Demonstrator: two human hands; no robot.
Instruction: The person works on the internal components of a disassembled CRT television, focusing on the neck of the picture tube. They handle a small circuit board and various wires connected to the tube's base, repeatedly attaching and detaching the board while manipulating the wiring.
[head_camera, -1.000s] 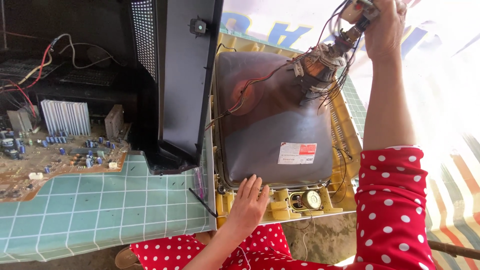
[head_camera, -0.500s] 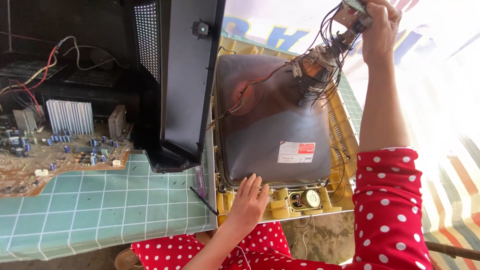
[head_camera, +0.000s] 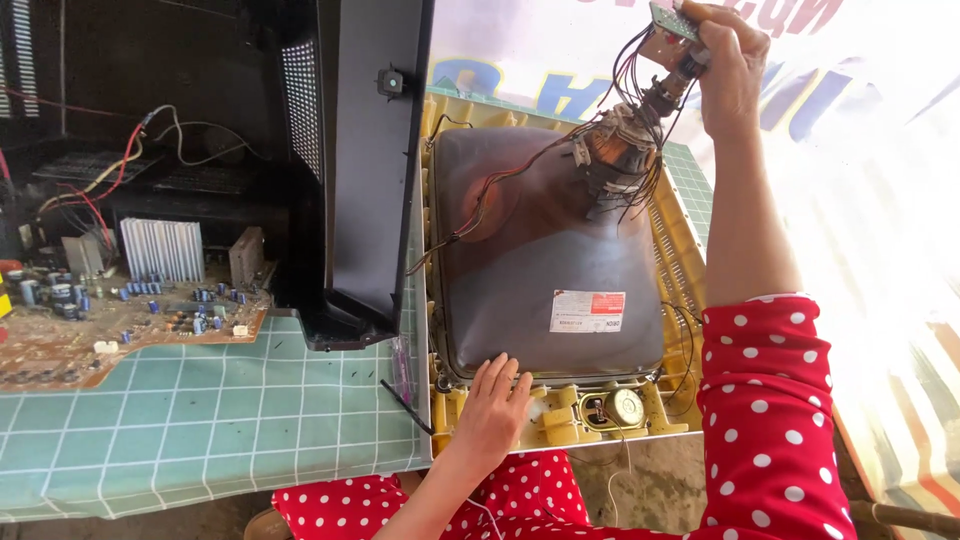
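A grey picture tube (head_camera: 545, 250) lies face down in a yellowed plastic television front frame (head_camera: 560, 415). My left hand (head_camera: 492, 405) rests flat on the tube's near lower edge, fingers spread, holding nothing. My right hand (head_camera: 730, 75) is raised above the tube's neck (head_camera: 620, 150), closed around a small green circuit board (head_camera: 672, 22) with a bundle of wires trailing down to the neck. Copper coils and thin cables surround the neck.
A black television back cover (head_camera: 365, 170) stands upright left of the tube. A brown main circuit board (head_camera: 120, 310) with a finned heat sink lies at far left on a green checked cloth (head_camera: 220, 410). A small round speaker (head_camera: 625, 405) sits in the frame's near corner.
My right hand with the small board has shifted slightly. My left hand stays on the tube's edge. The view has barely moved.
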